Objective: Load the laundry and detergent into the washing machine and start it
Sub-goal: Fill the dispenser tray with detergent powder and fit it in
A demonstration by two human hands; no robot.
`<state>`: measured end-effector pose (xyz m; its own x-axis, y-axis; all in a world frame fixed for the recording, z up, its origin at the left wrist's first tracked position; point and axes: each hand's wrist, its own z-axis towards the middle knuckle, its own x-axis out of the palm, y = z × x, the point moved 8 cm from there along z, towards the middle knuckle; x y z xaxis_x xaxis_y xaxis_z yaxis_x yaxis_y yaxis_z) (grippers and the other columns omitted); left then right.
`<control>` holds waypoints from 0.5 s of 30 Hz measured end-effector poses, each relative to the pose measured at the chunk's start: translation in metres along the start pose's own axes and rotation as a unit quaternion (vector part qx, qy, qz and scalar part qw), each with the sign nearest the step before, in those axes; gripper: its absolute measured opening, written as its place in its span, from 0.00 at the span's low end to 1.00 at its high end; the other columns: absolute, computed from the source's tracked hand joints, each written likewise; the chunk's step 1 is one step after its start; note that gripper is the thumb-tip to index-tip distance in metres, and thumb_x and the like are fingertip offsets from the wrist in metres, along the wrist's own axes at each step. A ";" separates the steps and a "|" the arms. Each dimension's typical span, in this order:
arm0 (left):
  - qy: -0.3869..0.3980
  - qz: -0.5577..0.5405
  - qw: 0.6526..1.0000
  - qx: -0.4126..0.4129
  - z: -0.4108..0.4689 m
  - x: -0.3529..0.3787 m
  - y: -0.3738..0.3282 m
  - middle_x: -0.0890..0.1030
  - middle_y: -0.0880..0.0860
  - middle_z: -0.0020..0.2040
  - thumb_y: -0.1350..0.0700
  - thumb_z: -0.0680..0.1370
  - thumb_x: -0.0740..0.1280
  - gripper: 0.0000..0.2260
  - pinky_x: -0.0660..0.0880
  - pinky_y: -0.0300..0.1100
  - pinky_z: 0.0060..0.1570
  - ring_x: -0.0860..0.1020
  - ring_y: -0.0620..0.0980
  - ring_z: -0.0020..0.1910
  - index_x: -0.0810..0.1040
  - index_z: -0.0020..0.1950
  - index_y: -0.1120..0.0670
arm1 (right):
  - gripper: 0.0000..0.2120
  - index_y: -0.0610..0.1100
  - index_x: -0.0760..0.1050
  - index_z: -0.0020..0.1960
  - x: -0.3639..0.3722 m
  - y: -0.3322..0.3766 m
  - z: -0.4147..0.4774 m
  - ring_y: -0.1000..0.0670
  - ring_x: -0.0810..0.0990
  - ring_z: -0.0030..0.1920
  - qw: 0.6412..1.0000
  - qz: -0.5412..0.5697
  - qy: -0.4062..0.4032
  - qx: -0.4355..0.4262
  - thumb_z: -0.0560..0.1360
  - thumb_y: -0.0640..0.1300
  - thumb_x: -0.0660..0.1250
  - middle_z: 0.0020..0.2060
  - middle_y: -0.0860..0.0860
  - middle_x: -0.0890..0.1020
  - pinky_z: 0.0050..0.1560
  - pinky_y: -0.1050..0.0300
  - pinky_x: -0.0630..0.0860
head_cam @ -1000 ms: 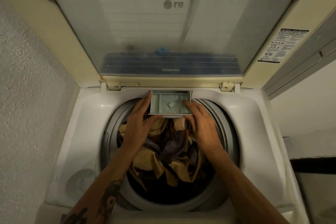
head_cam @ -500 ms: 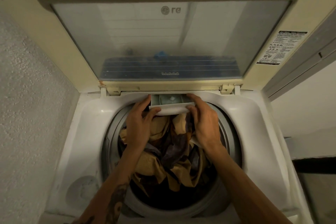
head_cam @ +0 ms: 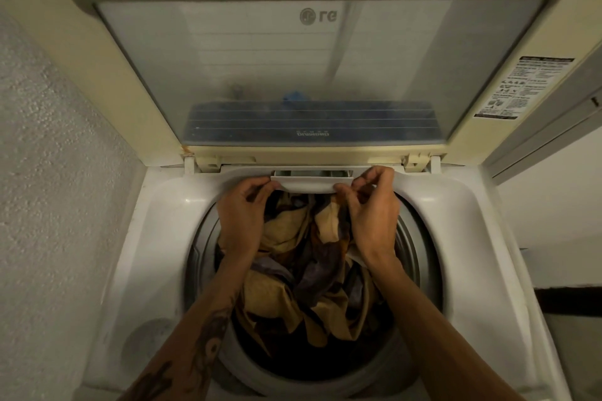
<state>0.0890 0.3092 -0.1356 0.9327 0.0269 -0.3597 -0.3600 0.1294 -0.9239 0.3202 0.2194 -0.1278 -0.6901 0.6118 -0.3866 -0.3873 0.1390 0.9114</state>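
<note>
A rough grey wall (head_cam: 49,205) runs down the left beside the white washer (head_cam: 156,238), whose lid (head_cam: 81,58) stands raised behind the tub. The tattooed left forearm reaches up over the drum to the left hand (head_cam: 242,215), palm down, fingers curled, thumb and fingertips pressed to the left end of the detergent drawer (head_cam: 311,184). That drawer sits at the back rim of the opening, almost fully in, only a thin slot of its grey inside showing. Below and between the hands, the laundry (head_cam: 303,264), brown, tan and purplish cloth, fills the drum. The right hand (head_cam: 374,215) mirrors the left, its thumb and bent fingers pinching the drawer's right end. On the lid's glass (head_cam: 293,75) a round logo and mirrored letters reading "re" show, with smaller mirrored print lower down too small to read. At far right a black and white warning label (head_cam: 521,88) sticks to the lid frame, its text illegible.
</note>
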 end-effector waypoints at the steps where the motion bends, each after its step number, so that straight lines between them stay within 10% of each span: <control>1: -0.001 0.000 1.000 0.000 0.002 0.000 -0.002 0.84 0.42 0.42 0.56 0.74 0.73 0.04 0.80 0.40 0.48 0.82 0.38 0.44 0.84 0.48 0.52 | 0.18 0.52 0.65 0.49 0.000 -0.001 0.001 0.54 0.82 0.40 1.000 0.000 -0.004 0.000 0.73 0.45 0.75 0.40 0.52 0.79 0.43 0.52 0.81; 15: -0.041 0.008 0.999 -0.020 0.005 0.000 -0.004 0.82 0.44 0.37 0.52 0.71 0.76 0.07 0.75 0.29 0.37 0.81 0.39 0.38 0.82 0.42 0.54 | 0.19 0.48 0.65 0.47 -0.003 -0.002 0.002 0.57 0.78 0.34 0.995 -0.061 -0.073 0.019 0.71 0.52 0.76 0.36 0.54 0.79 0.37 0.58 0.77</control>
<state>0.0903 0.3135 -0.1316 0.9250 0.1092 -0.3640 -0.3738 0.0895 -0.9232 0.3241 0.2184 -0.1280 -0.5418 0.6954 -0.4721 -0.4367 0.2471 0.8650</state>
